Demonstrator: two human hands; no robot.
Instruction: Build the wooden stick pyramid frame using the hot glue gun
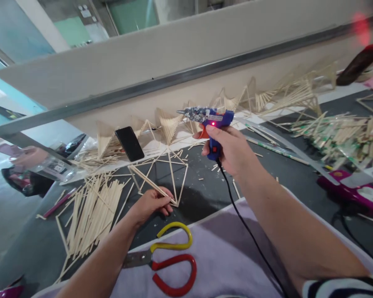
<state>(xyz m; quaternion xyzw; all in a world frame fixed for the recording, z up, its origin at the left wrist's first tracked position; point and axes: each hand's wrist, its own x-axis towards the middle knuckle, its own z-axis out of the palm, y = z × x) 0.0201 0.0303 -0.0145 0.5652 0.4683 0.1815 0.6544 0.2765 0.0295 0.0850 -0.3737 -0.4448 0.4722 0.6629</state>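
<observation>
My right hand (231, 149) is wrapped round a blue glue gun (219, 118), raised over the table with its nozzle pointing left. Its red light glows, and a black cord hangs from the grip. Lower down, my left hand (157, 202) pinches a wooden stick frame (180, 186) near its front corner, with its thumb along the sticks there. The frame is made of thin sticks joined at angles and stands on the dark tabletop. Scissors (174, 244) with one yellow and one red handle lie below my left hand, their blades partly hidden by my forearm.
Loose sticks (91, 211) lie piled at left, near a pink-lided bottle (46, 163). A black phone (129, 143) leans at the back among stick models (168, 124). Bundled sticks (345, 136) and a purple power strip (357, 192) are at right. A lilac cloth (217, 248) covers the front.
</observation>
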